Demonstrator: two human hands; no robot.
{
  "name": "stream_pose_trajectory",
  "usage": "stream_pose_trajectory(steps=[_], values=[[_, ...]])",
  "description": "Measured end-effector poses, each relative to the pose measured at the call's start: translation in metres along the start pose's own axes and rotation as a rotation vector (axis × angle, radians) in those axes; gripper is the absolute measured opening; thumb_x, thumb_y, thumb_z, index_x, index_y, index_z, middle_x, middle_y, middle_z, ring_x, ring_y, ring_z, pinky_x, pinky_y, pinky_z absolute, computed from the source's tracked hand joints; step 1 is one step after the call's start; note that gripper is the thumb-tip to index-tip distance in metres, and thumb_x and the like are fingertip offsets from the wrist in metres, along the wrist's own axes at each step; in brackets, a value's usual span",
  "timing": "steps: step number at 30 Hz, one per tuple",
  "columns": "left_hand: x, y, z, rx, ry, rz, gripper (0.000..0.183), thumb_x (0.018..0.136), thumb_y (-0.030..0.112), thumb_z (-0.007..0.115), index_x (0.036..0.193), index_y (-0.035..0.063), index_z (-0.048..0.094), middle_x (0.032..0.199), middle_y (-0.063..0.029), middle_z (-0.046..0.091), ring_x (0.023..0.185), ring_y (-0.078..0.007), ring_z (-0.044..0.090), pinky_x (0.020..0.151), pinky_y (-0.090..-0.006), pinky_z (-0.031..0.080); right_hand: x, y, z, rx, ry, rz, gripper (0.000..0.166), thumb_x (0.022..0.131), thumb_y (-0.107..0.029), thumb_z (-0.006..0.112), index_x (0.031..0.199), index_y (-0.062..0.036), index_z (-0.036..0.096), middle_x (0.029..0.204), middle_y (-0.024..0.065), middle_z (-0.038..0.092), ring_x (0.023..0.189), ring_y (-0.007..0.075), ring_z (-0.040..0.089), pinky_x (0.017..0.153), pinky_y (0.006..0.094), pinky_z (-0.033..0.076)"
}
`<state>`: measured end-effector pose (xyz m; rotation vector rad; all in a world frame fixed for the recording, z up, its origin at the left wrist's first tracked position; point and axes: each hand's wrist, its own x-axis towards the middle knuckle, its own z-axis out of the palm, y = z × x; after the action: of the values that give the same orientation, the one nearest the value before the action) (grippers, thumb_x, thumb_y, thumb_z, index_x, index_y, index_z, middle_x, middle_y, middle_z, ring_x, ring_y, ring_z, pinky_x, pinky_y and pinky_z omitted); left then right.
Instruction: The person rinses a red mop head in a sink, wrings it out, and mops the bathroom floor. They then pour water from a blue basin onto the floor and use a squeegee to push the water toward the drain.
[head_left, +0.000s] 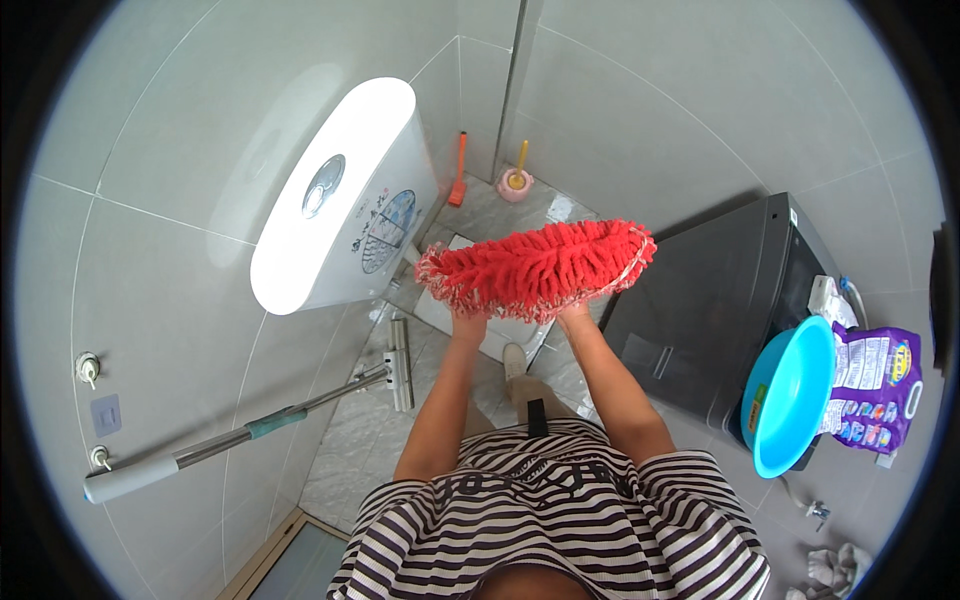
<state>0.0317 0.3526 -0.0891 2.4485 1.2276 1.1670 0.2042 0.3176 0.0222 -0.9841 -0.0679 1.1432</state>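
A red chenille mop cover (536, 266) with a pale, frayed rim is held out in front of me, its shaggy side up. Under its left part is my left hand (469, 324), with mostly the wrist and heel of the hand showing. My right hand (574, 313) supports the cover from below, right of its middle. The fingers of both hands are hidden beneath the fabric. Below the cover, a white squat toilet pan (514, 341) is partly visible in the tiled floor.
A white cistern (360, 202) juts from the left wall. A squeeze mop (270, 424) leans there. An orange brush (459, 172) and a pink toilet-brush holder (515, 186) stand in the far corner. At right are a grey washing machine (697, 300), blue basin (795, 397) and purple detergent bag (877, 390).
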Motion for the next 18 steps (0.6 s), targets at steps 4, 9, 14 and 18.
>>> stream_pose_trajectory(steps=[4, 9, 14, 18], values=[[-0.004, -0.008, 0.004, -0.396, -0.183, -0.368, 0.056, 0.088, 0.020, 0.055, 0.137, 0.0076, 0.030, 0.138, -0.0083, 0.036, 0.128, -0.0218, 0.032, 0.106, -0.0391, 0.028, -0.001, 0.006, 0.006, -0.005, -0.013, 0.015, 0.037, 0.093, -0.038, 0.043, 0.121, -0.0153, 0.048, 0.119, 0.0049, 0.056, 0.105, 0.0233, 0.056, 0.082, 0.0387, 0.045], [0.000, 0.011, 0.019, -1.336, 0.147, -0.667, 0.054, 0.087, 0.022, 0.055, 0.135, 0.0090, 0.033, 0.138, -0.0093, 0.036, 0.129, -0.0253, 0.032, 0.107, -0.0420, 0.025, 0.000, 0.006, 0.011, -0.028, -0.026, 0.046, 0.036, 0.093, -0.038, 0.043, 0.120, -0.0160, 0.049, 0.118, 0.0042, 0.057, 0.103, 0.0225, 0.056, 0.079, 0.0378, 0.045], [0.012, 0.015, 0.006, -0.155, -0.116, -0.299, 0.050, 0.085, 0.025, 0.056, 0.130, 0.0078, 0.043, 0.136, -0.0118, 0.040, 0.127, -0.0305, 0.033, 0.107, -0.0403, 0.023, -0.003, 0.008, 0.020, -0.060, -0.012, 0.064, 0.035, 0.093, -0.039, 0.043, 0.119, -0.0167, 0.049, 0.117, 0.0036, 0.058, 0.102, 0.0218, 0.057, 0.077, 0.0369, 0.045], [0.027, 0.029, -0.001, -0.290, 0.016, -0.363, 0.047, 0.085, 0.026, 0.056, 0.126, 0.0065, 0.047, 0.131, -0.0125, 0.047, 0.122, -0.0310, 0.041, 0.104, -0.0392, 0.028, -0.008, 0.006, 0.032, -0.109, 0.045, 0.074, 0.034, 0.093, -0.039, 0.043, 0.118, -0.0173, 0.050, 0.116, 0.0031, 0.058, 0.101, 0.0212, 0.058, 0.075, 0.0361, 0.045]])
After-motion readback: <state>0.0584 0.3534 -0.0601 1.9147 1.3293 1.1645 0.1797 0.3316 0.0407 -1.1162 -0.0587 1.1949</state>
